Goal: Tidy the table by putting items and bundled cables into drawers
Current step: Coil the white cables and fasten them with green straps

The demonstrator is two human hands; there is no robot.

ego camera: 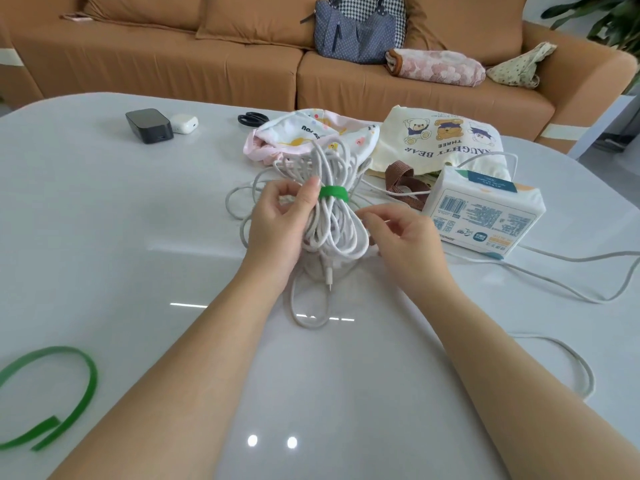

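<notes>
Grips the white cable bundle [332, 233] at its waist with the left hand [280, 226], thumb beside the green strap [333, 194] cinching it. Hovers the right hand [405, 240] just right of the loops, fingers loosely curled, holding nothing. Stands upright between both hands, over the white table [104, 220].

The cream tote bag [433, 143] reads "THREE" and "NAUGHTY BEAR", upside down to the camera. The patterned pouch [311, 133] shows "YOU". The tissue pack [485, 216] bears a barcode; its small print is unreadable.
</notes>
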